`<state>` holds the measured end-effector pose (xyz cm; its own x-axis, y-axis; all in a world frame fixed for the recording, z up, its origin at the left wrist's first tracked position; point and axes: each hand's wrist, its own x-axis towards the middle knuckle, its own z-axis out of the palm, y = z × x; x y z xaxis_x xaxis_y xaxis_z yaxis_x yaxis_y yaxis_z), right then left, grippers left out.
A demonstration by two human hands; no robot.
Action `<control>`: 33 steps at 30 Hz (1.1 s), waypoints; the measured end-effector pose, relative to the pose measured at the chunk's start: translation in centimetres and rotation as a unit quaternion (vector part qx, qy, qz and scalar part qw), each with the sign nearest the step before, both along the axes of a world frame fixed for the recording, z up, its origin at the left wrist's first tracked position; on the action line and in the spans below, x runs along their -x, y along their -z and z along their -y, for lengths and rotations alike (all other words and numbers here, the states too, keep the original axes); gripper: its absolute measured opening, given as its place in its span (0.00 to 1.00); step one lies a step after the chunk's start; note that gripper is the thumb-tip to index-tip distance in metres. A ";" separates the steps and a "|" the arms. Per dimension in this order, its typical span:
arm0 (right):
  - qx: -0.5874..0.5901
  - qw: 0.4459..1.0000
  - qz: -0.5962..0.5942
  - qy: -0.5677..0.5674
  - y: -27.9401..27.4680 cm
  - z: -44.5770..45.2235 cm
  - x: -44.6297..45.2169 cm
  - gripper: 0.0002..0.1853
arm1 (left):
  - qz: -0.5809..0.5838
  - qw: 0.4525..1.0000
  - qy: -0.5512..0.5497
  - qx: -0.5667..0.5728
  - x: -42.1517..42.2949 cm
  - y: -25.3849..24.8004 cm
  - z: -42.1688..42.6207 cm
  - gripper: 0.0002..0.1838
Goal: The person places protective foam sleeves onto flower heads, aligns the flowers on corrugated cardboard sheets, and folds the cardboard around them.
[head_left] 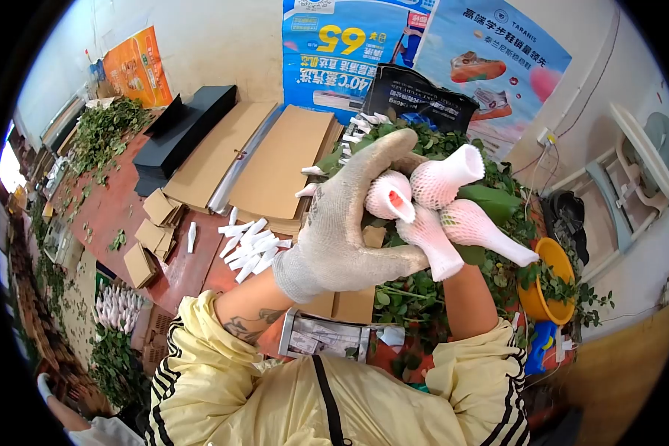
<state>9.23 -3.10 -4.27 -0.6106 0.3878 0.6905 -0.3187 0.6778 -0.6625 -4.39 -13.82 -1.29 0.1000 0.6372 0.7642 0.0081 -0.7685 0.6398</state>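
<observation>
My left hand (338, 230), in a grey-white knitted glove, is raised with thumb and fingers spread in a wide curve. Within and beside that curve is a bunch of roses in white-pink foam net sleeves (437, 184). Reddish petals show inside the leftmost sleeve (389, 196), nearest my left palm. A large green leaf (490, 202) sticks out to the right of the bunch. My right forearm (468, 301) reaches up behind the flowers, which hide my right hand and its fingers. Loose white foam sleeves (253, 249) lie on the red table (193, 260) to the left.
Cardboard sheets (282, 152) and black folded boxes (182, 134) lie at the back. Cut greenery (409, 305) is under my hands. A yellow bucket (550, 279) stands right, a metal-framed box (323, 338) near my chest. Another person's arm (63, 412) shows lower left.
</observation>
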 end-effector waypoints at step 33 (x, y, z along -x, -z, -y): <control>-0.212 0.974 0.077 0.034 1.4 -1.2 -0.2 0.22 | -0.126 0.965 -0.112 -0.203 1.2 1.6 0.3 0.31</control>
<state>9.46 -1.95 -5.62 -0.7019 0.1308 0.7001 -0.1832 0.9167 -0.3550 -5.63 -14.11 -2.93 0.2103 0.3185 0.9243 0.3184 -0.9162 0.2433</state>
